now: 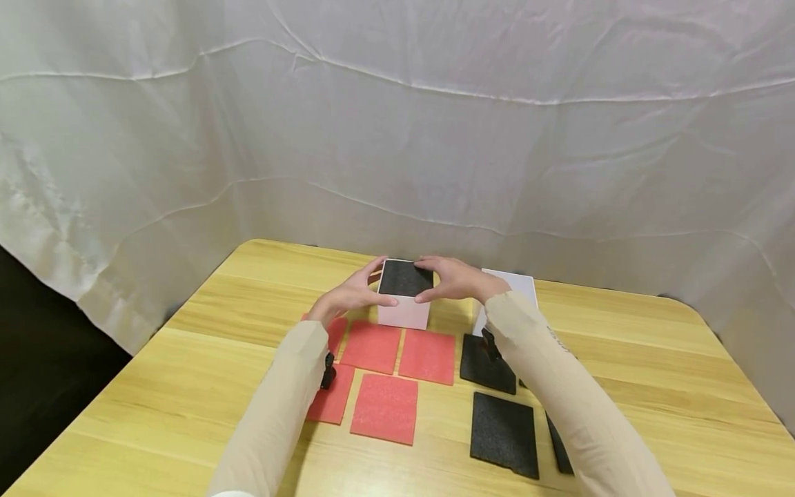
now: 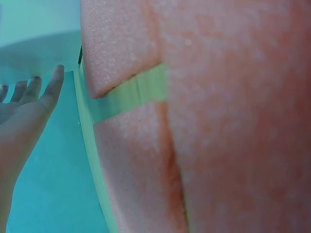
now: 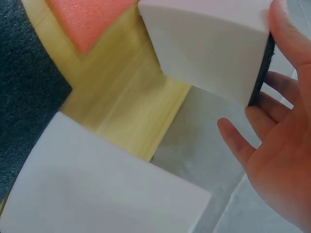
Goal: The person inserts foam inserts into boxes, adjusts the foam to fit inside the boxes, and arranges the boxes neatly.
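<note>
White box (image 1: 404, 310) stands on the far middle of the wooden desk (image 1: 186, 386), a small cube-like container with pale sides and a black foam sheet (image 1: 406, 277) lying flat across its top. In the right wrist view the box's white side wall (image 3: 209, 53) shows plainly, with the dark edge of the foam running along its upper rim.

The left hand (image 1: 348, 297) rests against the box's left side, its thumb reaching along the front top edge and its fingers (image 1: 373, 266) touching the foam's left border. The right hand (image 1: 456, 279) comes from the other side, fingers (image 1: 428, 262) laid over the far right corner of the foam and thumb at the near right corner. Both hands are loosely extended, pressing on the foam rather than curling round anything.

Just in front of the box lie red foam squares (image 1: 385, 407) in two rows, and to their right black foam squares (image 1: 504, 433), all flat on the desk. A second white box (image 1: 518, 281) stands just beside the right wrist, behind the sleeve (image 1: 559, 386). A white cloth (image 1: 397, 124) hangs behind the desk.
</note>
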